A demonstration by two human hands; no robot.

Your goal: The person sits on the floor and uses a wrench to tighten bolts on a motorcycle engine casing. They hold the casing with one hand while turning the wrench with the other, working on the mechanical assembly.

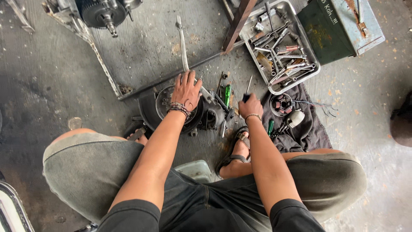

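Observation:
My left hand (186,89) lies palm down, fingers spread, on a dark round engine cover (159,107) on the concrete floor between my feet. My right hand (250,105) is closed around the dark handle of a screwdriver (248,87), whose thin metal shaft points up and away. The tip is just right of the engine cover, beside a green-handled screwdriver (228,94). A long silver wrench (183,45) runs from behind my left hand up over a metal plate.
A metal tray (310,74) full of sockets and wrenches stands at the upper right, next to a green metal box (339,25). A dark cloth (315,129) holds a wired coil part (281,104). An engine block (103,13) sits at the top left.

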